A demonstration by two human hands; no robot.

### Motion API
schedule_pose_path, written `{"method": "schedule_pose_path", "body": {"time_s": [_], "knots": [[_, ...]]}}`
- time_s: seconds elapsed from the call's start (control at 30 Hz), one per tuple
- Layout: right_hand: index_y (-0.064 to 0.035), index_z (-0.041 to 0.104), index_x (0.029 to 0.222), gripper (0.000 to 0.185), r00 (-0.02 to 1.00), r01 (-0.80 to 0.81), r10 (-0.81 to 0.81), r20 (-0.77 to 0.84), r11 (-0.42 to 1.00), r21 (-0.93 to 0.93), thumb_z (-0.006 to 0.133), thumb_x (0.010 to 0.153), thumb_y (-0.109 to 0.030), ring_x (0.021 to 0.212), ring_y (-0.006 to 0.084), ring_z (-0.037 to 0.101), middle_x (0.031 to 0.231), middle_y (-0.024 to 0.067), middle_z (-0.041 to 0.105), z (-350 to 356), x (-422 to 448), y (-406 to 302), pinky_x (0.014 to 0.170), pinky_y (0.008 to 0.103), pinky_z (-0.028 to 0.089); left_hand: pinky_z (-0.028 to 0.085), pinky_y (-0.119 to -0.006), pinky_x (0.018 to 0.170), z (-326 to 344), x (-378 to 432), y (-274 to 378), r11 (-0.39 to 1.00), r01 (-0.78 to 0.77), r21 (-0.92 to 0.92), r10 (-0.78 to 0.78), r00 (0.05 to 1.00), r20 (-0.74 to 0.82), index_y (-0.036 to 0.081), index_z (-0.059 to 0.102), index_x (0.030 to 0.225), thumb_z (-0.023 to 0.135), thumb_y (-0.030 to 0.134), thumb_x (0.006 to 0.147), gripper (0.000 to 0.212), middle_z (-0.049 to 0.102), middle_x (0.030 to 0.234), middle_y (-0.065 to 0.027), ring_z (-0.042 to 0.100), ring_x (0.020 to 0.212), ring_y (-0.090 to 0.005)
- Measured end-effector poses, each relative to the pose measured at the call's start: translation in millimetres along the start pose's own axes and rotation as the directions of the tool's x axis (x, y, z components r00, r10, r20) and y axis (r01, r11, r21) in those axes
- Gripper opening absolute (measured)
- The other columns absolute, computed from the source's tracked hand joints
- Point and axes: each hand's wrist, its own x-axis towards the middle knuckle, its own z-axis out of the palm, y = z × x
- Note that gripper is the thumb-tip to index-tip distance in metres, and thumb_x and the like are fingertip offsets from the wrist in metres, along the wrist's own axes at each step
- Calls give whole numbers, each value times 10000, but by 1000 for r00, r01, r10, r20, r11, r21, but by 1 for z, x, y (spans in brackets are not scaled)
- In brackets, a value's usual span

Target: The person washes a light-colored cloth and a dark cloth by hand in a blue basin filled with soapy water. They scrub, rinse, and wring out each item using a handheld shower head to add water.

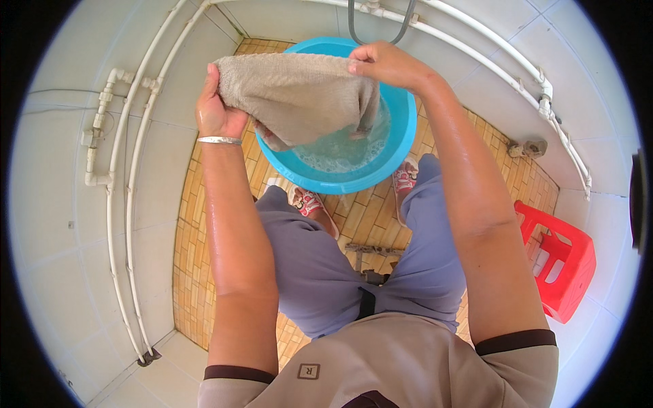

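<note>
A beige terry towel (pixel 301 97) is stretched between my two hands above a round blue plastic basin (pixel 326 183). My left hand (pixel 217 107) grips its left end, thumb on top, and wears a silver bangle (pixel 220 140) at the wrist. With thumb and fingers, my right hand (pixel 380 64) pinches the upper right corner. The towel's lower folds hang over the basin, and a reddish patch shows at its lower left. Cloudy, sudsy water (pixel 347 153) fills part of the basin. Both forearms look wet.
The basin stands on a wood-look tiled floor (pixel 367 214), just ahead of my sandalled feet (pixel 311 204). White pipes (pixel 130 168) run along the tiled walls. A grey hose (pixel 352 25) hangs behind the basin. To the right, a red plastic stool (pixel 566 265) lies tipped against the wall.
</note>
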Motion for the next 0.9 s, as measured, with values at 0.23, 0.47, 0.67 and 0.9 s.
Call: {"method": "schedule_pose_path", "body": {"time_s": [0.23,0.47,0.67,0.9], "knots": [[-30,600,731,219,990,-36,101,100,859,-510,695,711,-227,593,180,468,593,66,506,-5,-6,9,567,334,389,456,-386,858,-8,1,3,906,56,419,-48,998,-29,-33,565,1057,505,231,922,303,605,1048,-146,579,961,-249],[-36,595,716,292,932,-284,334,139,914,-291,739,664,-285,615,215,515,602,86,526,-23,-8,18,566,348,397,493,-313,711,-31,14,18,564,268,781,-209,961,-179,-28,621,957,588,239,872,282,646,885,-105,614,760,-192],[-57,638,908,310,978,-204,196,-69,839,-504,703,717,-292,889,325,588,912,168,618,-28,61,77,754,398,471,488,-312,733,-74,99,-12,6,180,984,-168,970,-176,33,630,1013,632,239,819,283,648,906,-107,611,793,-210],[-110,513,1224,500,948,-283,315,-38,787,-548,653,744,-118,1088,374,503,1215,205,453,68,132,166,917,404,439,331,-446,991,-206,133,-175,-462,-222,858,-142,974,176,155,414,1333,688,352,724,696,413,1314,-231,398,1197,-377]]}}
